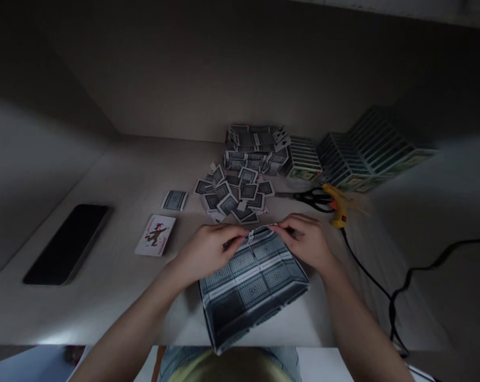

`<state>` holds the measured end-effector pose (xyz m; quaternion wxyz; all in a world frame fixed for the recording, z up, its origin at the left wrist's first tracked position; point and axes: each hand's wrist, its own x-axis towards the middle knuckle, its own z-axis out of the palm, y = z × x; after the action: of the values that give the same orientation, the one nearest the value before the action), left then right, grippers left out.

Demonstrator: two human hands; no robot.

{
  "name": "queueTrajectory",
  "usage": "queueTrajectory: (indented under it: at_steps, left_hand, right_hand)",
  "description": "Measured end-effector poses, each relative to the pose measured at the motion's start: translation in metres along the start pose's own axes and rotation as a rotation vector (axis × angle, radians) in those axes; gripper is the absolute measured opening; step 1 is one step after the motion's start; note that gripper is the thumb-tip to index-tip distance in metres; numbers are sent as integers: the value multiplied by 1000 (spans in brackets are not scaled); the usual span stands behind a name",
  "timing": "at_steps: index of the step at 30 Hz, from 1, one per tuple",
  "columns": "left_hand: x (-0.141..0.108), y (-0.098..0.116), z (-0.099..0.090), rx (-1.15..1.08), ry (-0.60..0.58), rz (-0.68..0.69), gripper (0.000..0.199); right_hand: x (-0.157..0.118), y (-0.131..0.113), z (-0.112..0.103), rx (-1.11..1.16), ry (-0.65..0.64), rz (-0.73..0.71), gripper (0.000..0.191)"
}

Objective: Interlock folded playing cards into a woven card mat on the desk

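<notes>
An open box made of playing cards (253, 286), with patterned card backs showing inside, is tilted over the table's front edge. My left hand (214, 249) pinches its far rim near the left corner. Near the far right corner, my right hand (306, 239) pinches the same rim between thumb and fingers. Just beyond the box lies a loose pile of folded cards (228, 196). Left of my left hand are a joker card (155, 235) on a stack and a face-down card (175, 200).
A black phone (67, 244) lies at left. Behind the pile stands a card-built block (256, 154), beside stepped card structures (351, 154). Black scissors (314, 198) and a yellow glue gun (339, 207) lie at right, the gun's black cable (367, 273) trailing toward the front.
</notes>
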<state>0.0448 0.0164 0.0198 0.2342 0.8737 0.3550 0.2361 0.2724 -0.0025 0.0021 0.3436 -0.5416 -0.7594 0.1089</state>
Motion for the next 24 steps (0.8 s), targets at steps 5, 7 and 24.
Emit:
queueTrajectory:
  at_steps: [5,7,24]
  left_hand:
    - [-4,5,6,46,10,-48,31]
    - [-6,6,9,48,1,-8,39]
    - [-7,10,16,115,-2,1,34]
  right_hand:
    - [-1,-6,6,-83,-19,-65,19]
    - [-2,-6,6,-96,-39,-65,18]
    - [-9,-24,14,-162,-78,179,13]
